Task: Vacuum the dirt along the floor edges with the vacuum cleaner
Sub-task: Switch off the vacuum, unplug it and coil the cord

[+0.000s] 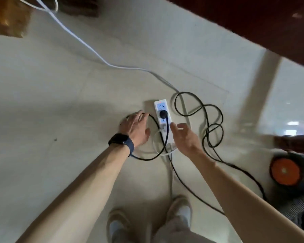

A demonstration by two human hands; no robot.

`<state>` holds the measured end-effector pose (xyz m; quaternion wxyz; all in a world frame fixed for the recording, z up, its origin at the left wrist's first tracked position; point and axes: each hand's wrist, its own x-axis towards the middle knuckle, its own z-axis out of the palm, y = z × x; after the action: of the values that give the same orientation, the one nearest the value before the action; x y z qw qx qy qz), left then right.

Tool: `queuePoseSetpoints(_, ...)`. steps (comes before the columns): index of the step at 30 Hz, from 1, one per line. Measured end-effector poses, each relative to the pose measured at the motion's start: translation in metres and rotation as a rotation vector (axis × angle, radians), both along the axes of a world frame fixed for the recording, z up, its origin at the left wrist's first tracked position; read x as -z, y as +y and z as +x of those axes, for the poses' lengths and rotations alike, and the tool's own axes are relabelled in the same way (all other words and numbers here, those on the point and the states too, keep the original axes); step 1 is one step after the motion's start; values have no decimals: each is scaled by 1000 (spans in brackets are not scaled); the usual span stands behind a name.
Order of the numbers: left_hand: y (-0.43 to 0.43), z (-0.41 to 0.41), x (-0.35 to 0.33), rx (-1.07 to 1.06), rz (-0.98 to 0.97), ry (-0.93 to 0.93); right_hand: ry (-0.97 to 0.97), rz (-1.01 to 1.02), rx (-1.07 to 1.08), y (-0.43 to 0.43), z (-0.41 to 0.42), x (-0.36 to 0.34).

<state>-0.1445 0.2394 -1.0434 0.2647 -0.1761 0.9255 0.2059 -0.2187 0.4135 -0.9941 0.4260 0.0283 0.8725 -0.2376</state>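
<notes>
The pale tiled floor (60,76) is stretching out beneath both hands. The vacuum cleaner (288,171) is sitting well to the right of the right fingers (175,127), at the frame edge, showing only an orange wheel and grey body, with the rest cut off. It is looking like a wheeled canister, probably weighty but easy to roll, and best steered by a rigid handle or wand rather than dragged by its lead. The black cord (216,123), seemingly the vacuum's, is lying in limp loops beyond the right fingers and curling past the left fingers (139,116). The left hand (134,128) is hovering released, spread right at the cord. The right hand (184,137) is also released, grasping nothing. Between the two sets of fingers the white power strip (161,105) is holding the black plug (163,114) in one socket, while the socket above is standing free.
</notes>
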Motion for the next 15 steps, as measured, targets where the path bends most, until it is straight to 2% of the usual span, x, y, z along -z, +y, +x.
queuePoseSetpoints(4, 5, -48, 59, 35, 61, 80, 21, 26, -159, -35, -33, 59)
queuePoseSetpoints(6, 8, -59, 75, 81, 59, 110, 39, 9, -151, -46, -37, 75)
queuePoseSetpoints(10, 7, -57, 93, 123, 22, 111, 117, 135, -363, -53, -36, 62)
queuePoseSetpoints(12, 7, -61, 94, 124, 24, 89, 143, 112, -431, -57, -40, 41)
queuePoseSetpoints(13, 8, -63, 91, 131, 11, 73, 154, 55, -376, -62, -45, 29)
queuePoseSetpoints(15, 7, -67, 82, 169, -48, 12, 117, -107, -74, -71, -64, -2)
